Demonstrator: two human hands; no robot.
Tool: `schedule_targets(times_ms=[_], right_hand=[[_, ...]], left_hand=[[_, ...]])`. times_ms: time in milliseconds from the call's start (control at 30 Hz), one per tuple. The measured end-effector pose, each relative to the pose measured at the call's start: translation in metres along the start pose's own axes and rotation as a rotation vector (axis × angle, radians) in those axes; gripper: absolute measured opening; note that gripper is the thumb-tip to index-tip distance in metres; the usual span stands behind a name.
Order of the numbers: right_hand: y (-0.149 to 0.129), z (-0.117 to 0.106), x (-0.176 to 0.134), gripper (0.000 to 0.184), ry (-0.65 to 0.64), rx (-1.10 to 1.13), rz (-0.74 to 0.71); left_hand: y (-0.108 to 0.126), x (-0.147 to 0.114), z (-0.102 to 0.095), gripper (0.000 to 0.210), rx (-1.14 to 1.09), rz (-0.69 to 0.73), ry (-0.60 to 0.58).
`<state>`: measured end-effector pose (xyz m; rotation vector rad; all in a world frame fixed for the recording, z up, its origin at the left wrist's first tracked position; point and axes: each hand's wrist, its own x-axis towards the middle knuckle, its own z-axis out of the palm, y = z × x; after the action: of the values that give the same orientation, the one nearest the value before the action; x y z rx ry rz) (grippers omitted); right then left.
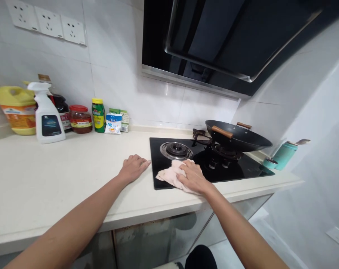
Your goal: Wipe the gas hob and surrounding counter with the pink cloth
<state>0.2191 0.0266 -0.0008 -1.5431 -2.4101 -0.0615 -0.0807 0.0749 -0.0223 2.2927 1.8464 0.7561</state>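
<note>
My right hand (193, 175) presses a pale pink cloth (172, 176) onto the front left of the black glass gas stove (160, 160), its fingers bent over the fabric. Part of the cloth hangs over the stove's front edge onto the counter. Just behind it is the bare left burner (176, 150). My left hand (133, 168) rests on the white countertop (102, 160), fingers extended and holding nothing, with a fingertip close to the stove's left edge.
A black wok (239, 136) with wooden handles sits on the right burner. A loose pan support (201, 136) lies behind. Along the wall stand a white spray bottle (48, 116), a yellow jug (16, 110), jars and packets. A range hood (203, 41) overhangs the stove; a teal canister (285, 155) stands right.
</note>
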Motion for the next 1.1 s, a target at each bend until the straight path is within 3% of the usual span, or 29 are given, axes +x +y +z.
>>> schedule_targets(times_ms=[167, 333, 500, 633, 767, 967, 1100], right_hand=[[-0.06, 0.008, 0.021, 0.046, -0.052, 0.073, -0.108], [-0.116, 0.021, 0.013, 0.048, 0.011, 0.11, -0.266], [-0.123, 0.024, 0.001, 0.039, 0.019, 0.194, -0.306], [-0.089, 0.019, -0.008, 0.044, -0.003, 0.249, -0.239], [-0.032, 0.015, -0.028, 0.049, 0.008, 0.192, -0.118], [0.106, 0.013, -0.081, 0.048, 0.134, -0.011, 0.121], [0.187, 0.007, -0.11, 0.051, 0.139, -0.099, 0.353]], left_hand=[[-0.004, 0.004, 0.0, 0.059, -0.033, -0.051, -0.002], [-0.002, 0.004, -0.006, 0.059, -0.076, -0.079, -0.01], [0.001, 0.001, -0.011, 0.058, -0.077, -0.083, -0.009], [0.003, -0.002, -0.014, 0.06, -0.061, -0.05, -0.018], [0.005, -0.003, -0.016, 0.06, -0.059, -0.037, -0.031], [0.004, -0.003, -0.014, 0.059, -0.062, -0.031, -0.039], [0.003, -0.003, -0.012, 0.057, -0.042, -0.028, -0.033]])
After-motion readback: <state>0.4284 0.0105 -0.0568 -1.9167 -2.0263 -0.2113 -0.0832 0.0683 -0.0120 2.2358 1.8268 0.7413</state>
